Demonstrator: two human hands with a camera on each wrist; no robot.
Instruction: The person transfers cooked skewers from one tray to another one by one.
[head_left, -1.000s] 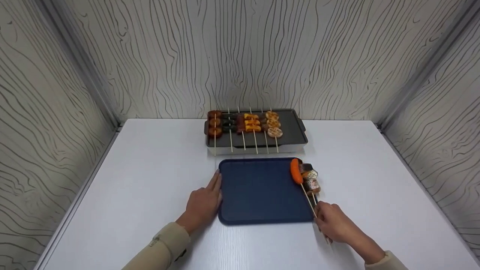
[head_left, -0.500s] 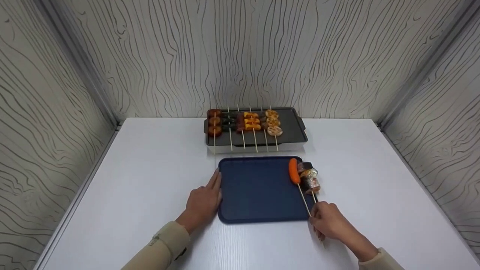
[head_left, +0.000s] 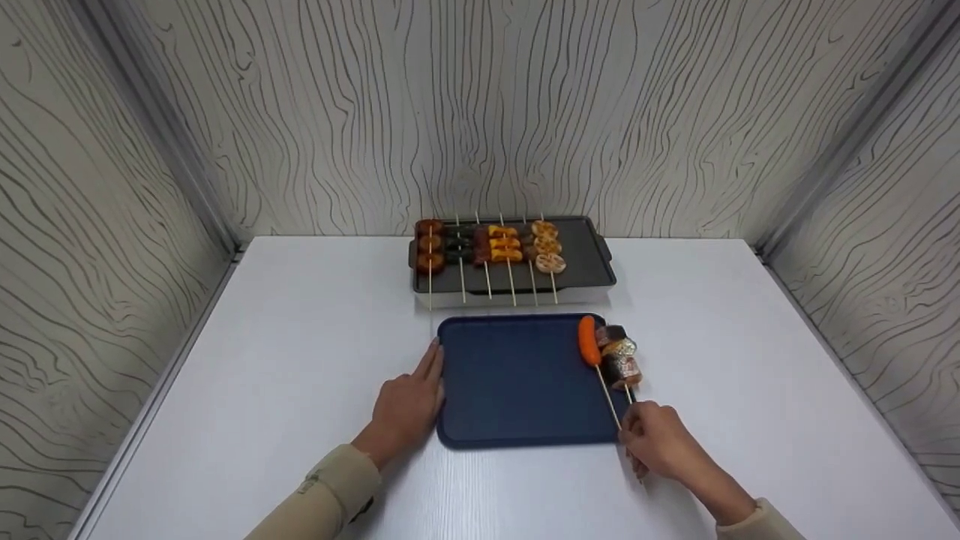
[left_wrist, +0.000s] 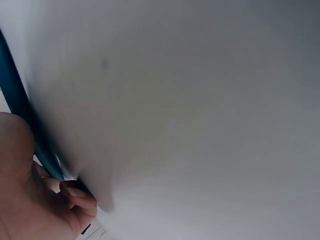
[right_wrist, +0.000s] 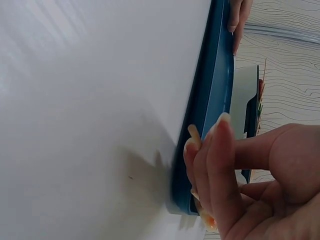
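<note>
The right grip [head_left: 655, 440], pinching the sausage skewer [head_left: 589, 341], has shifted slightly toward the table's [head_left: 322, 322] left edge; the left grip [head_left: 409, 405], fingers extended, still touches the tray [head_left: 517, 386].

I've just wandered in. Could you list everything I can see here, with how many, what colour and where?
Walls: three, pale with dark wavy lines, around the table
Corner strips: two, grey, between walls
Table: one, white, beneath everything
Grill: one, dark top and white base, at the back
Grill skewers: six, brown, green, red, yellow and pale, on the grill
Tray: one, blue, before the grill
Sausage skewer: one, orange, over the tray's right side
Chunky skewer: one, dark, silvery and brownish, at the tray's right edge
Sleeves: two, beige, on the forearms
Hands: two, bare; left touching the tray's left edge, right gripping skewer sticks
</note>
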